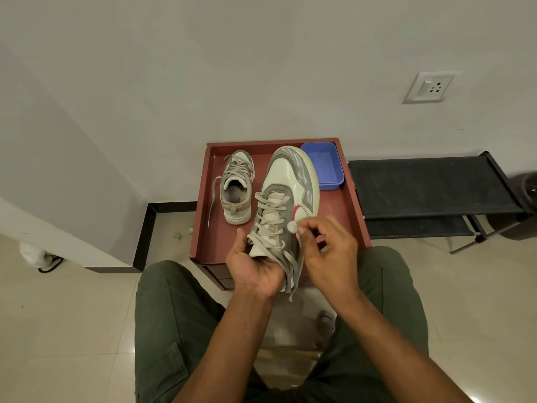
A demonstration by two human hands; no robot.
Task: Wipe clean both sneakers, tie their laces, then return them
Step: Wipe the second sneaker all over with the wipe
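Green trouser legs point(174, 330) sit nearest. Left hand point(255, 269) fingers curl under the heel of 1 grey and white sneaker point(286, 205), above the red-brown tray surface point(340, 210). Right hand point(328, 245) fingers pinch a small white wad point(292, 227) against it. Sneaker 2 point(236, 187) rests on the tray, beside a blue plastic tub point(324, 165).

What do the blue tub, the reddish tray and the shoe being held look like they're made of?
The small blue rectangular tub looks like moulded plastic: even colour, rounded corners. The reddish-brown tray top seems painted wood or laminate, matte; hard to tell. The held grey-and-white sneaker looks like glossy synthetic leather with grey suede-like panels, woven flat laces and a rubbery sole rim.
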